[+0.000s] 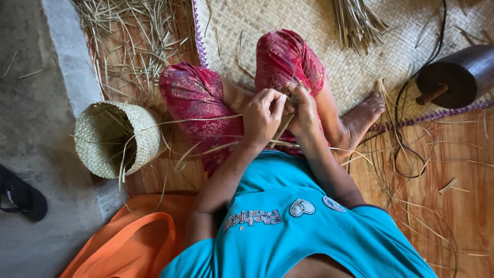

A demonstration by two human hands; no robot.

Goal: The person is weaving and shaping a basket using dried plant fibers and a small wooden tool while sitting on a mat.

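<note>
Right now my left hand (263, 114) and right hand (303, 109) are pressed together over my lap, both pinching the same thin straw strips (282, 125); left fingers curl round them from one side, the right thumb and fingers clamp them from the other. Those strips sit just above my knees, and long loose ends trail out left toward the basket (116, 138) and right across the floor. That small woven basket lies on its side, mouth toward me, beside my left knee. Under my legs is the woven mat (360, 56), with a bundle of straw (356, 18) at its top edge and a dark wooden cylinder (460, 74) off to the right. An orange bag (128, 242) lies by my left elbow, a black sandal (20, 195) on the concrete.
</note>
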